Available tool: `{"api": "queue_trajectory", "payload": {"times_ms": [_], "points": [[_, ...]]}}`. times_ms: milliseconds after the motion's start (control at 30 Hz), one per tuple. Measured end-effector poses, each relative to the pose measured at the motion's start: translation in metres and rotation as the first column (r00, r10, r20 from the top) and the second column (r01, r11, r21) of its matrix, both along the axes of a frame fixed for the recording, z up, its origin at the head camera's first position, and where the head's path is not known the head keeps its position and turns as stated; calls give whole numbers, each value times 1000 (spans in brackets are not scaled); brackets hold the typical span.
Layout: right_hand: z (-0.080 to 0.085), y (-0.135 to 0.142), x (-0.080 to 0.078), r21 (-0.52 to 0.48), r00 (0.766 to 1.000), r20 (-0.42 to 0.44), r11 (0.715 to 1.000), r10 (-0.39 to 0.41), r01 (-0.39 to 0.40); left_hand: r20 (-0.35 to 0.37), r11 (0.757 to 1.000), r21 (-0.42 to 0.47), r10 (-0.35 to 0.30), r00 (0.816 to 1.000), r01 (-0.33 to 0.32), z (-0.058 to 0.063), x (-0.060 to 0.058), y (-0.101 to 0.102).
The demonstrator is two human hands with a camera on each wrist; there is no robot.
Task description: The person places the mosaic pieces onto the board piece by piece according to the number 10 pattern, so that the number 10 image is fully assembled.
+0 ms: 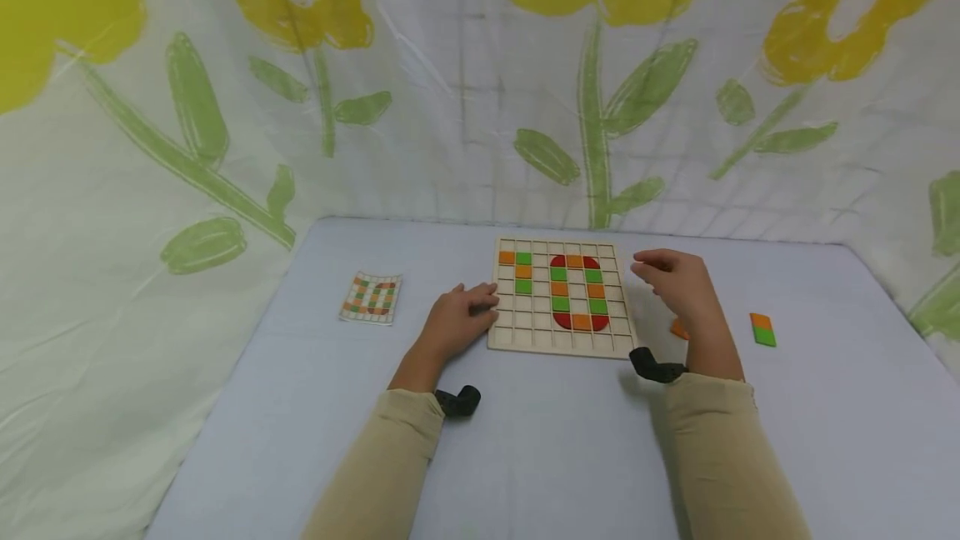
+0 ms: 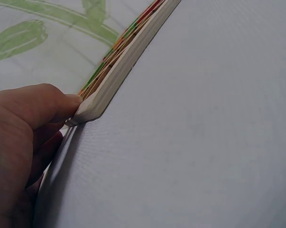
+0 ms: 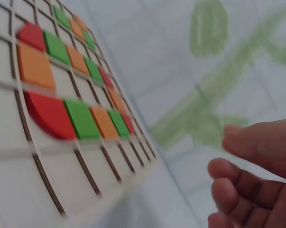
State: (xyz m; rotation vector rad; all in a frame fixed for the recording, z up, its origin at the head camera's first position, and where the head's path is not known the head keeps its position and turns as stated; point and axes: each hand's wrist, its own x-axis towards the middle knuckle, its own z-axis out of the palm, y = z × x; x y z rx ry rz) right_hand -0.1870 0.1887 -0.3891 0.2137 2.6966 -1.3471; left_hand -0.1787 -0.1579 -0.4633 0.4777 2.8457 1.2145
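A pale wooden grid board lies on the table, with square and rounded tiles in its cells. Red, green and orange tiles form a ring on its right part, and a few green and orange tiles sit at upper left. My left hand touches the board's left edge with its fingertips; in the left wrist view the thumb meets the edge near a corner. Just right of the board, my right hand hovers with nothing between its loosely bent fingers.
A small printed card with a similar coloured pattern lies left of the board. To the right are an orange-and-green piece and an orange piece partly hidden by my right wrist. A flower-printed cloth hangs behind the table.
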Motion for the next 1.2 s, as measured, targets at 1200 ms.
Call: {"api": "queue_trajectory", "payload": {"times_ms": [1200], "points": [[-23, 43, 7, 219, 991, 109, 974, -82, 56, 32, 1000, 23, 14, 999, -15, -2, -1, 0]]}}
